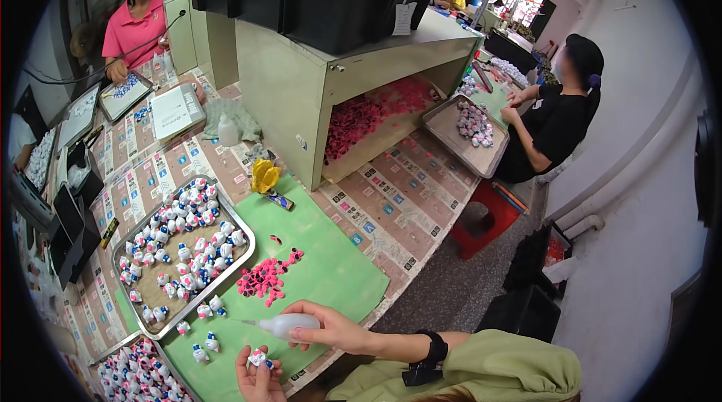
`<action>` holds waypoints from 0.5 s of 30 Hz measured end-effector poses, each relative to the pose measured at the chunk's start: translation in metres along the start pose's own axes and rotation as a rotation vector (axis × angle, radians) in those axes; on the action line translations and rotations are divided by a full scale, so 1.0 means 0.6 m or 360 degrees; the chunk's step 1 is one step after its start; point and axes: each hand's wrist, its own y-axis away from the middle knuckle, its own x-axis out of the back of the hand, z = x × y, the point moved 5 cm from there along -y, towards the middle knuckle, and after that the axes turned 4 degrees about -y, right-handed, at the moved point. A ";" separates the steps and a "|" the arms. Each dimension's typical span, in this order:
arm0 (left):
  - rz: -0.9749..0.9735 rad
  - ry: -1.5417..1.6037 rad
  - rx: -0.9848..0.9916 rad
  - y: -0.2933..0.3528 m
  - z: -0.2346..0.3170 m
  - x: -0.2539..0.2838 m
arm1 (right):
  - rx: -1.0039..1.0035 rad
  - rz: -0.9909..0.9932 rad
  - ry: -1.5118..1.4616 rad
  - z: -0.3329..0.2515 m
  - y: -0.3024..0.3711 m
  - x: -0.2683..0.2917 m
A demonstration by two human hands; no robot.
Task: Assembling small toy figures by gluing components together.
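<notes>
Olive-green sleeve [496, 364] nearest, lower right, black band [427, 361] round the forearm. Head view: right grip [335, 329] closed round a white squeeze bottle [289, 325], tipped over on its side, thin nozzle pointing left over the green mat [331, 244]. Left grip [259, 382] pinched on 1 small white figure [258, 358] with pink and blue parts, held just below the bottle. Few loose figures [200, 353] on the mat, left of both hands, near the nozzle. Pink-and-black pieces [263, 279] heaped on the mat beyond the bottle. Metal tray [207, 294] of similar figures left of that heap; more figures [139, 376] bottom left. Bench [398, 191] has a patterned cover. 2 co-workers: pink shirt [139, 22] far left, black shirt [560, 116] right
</notes>
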 end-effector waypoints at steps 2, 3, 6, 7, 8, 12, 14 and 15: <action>-0.0043 0.0004 -0.0044 -0.006 -0.004 0.002 | -0.0003 0.0019 -0.0023 0.002 0.003 0.006; -0.0059 0.0009 -0.0066 -0.010 -0.007 0.002 | -0.0009 0.0025 -0.0035 0.003 0.003 0.008; 0.0116 0.0143 -0.0276 -0.021 -0.026 0.022 | -0.0024 0.0066 0.0050 0.002 0.000 0.004; 0.0082 0.0208 -0.0274 -0.008 -0.022 0.020 | 0.0032 0.0166 0.0179 -0.003 -0.001 0.008; 0.0057 0.0246 -0.0236 -0.005 0.001 -0.006 | 0.0070 0.0287 0.0276 0.000 0.003 0.020; 0.0009 0.0276 -0.0203 0.002 0.019 -0.032 | 0.0319 0.0328 0.0030 -0.019 0.016 0.013; -0.0036 0.0247 -0.0243 0.010 0.031 -0.040 | 0.0398 0.0353 -0.0007 -0.034 0.028 0.002; -0.0045 0.0239 -0.0248 0.016 0.032 -0.037 | 0.0429 0.0326 0.0040 -0.036 0.033 -0.008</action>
